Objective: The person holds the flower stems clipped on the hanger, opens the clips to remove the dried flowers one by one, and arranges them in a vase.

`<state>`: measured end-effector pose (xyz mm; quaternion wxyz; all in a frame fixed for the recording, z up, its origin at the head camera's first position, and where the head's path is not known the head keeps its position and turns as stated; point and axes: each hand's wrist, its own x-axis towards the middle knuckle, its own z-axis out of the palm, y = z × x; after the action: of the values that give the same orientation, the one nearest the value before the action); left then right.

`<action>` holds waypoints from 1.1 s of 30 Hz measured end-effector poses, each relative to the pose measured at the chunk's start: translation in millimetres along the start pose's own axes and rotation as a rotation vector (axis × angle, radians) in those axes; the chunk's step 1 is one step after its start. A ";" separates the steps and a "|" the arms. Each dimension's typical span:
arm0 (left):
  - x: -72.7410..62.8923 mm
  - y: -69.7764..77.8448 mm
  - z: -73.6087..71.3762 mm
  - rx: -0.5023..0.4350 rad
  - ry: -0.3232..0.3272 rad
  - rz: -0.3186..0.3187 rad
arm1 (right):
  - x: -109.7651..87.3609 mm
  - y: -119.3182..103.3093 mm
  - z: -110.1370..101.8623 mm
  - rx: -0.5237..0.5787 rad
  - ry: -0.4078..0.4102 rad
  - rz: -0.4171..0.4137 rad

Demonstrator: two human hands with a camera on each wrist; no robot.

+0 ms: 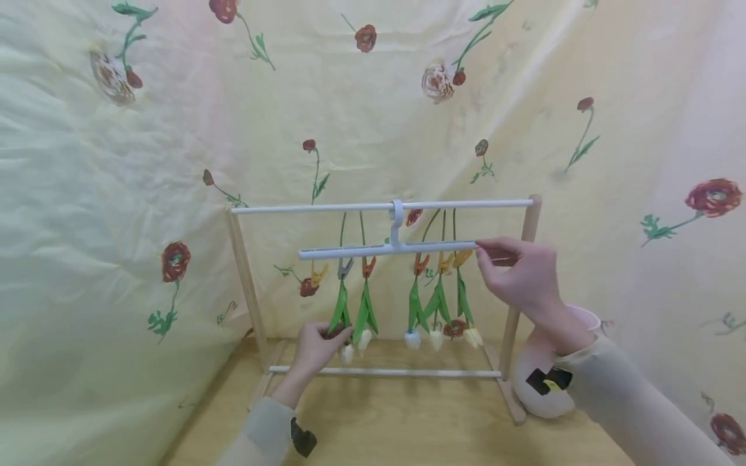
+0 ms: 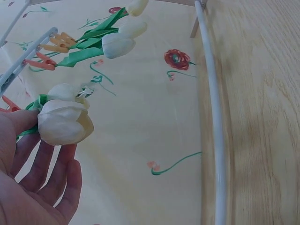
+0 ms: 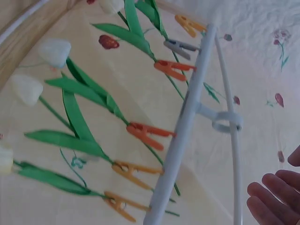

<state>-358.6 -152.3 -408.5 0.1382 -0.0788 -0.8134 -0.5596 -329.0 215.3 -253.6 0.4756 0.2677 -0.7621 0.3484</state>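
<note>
A pale clip hanger (image 1: 350, 252) hangs by its hook from the rack's upper rod. Small coloured clothespins on it, such as the orange one (image 3: 149, 135), hold several tulips upside down. My left hand (image 1: 317, 349) pinches the leftmost white tulip (image 2: 65, 123) just behind its bloom, its other fingers spread below. At the hanger's right end, my right hand (image 1: 521, 272) pinches the bar tip between thumb and forefinger. Only some of its fingers (image 3: 269, 199) show in the right wrist view. A yellow clothespin (image 1: 317, 274) at the far left holds no flower.
The rack has wooden side posts (image 1: 247, 291) and a white lower rod (image 1: 408, 373) close above the wooden tabletop (image 1: 384, 421). A rounded pale vase (image 1: 536, 388) stands behind my right forearm. Flower-printed cloth (image 1: 373, 110) covers the back and sides.
</note>
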 end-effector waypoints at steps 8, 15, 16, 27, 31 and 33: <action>-1.6 -2.7 1.3 -0.016 -0.020 0.023 | -8.9 -6.8 38.2 -0.019 -0.145 0.001; -1.2 0.5 1.8 -0.005 -0.003 0.025 | -13.4 -13.5 74.7 0.025 -0.236 0.138; -1.3 0.7 2.0 -0.001 -0.004 0.029 | -15.1 -13.9 79.7 0.033 -0.252 0.154; -5.1 -2.9 4.2 0.019 -0.002 0.024 | -41.2 -17.0 141.4 0.120 -0.298 0.217; -4.3 -1.9 5.5 0.042 0.014 0.022 | -42.4 -26.8 162.4 0.143 -0.331 0.215; -2.8 -1.6 6.6 0.054 0.017 0.034 | -40.9 -31.5 169.1 0.150 -0.342 0.216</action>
<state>-357.3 -146.7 -413.0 0.1568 -0.0839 -0.8254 -0.5359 -380.2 66.2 -333.7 0.2779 0.2746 -0.8279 0.4026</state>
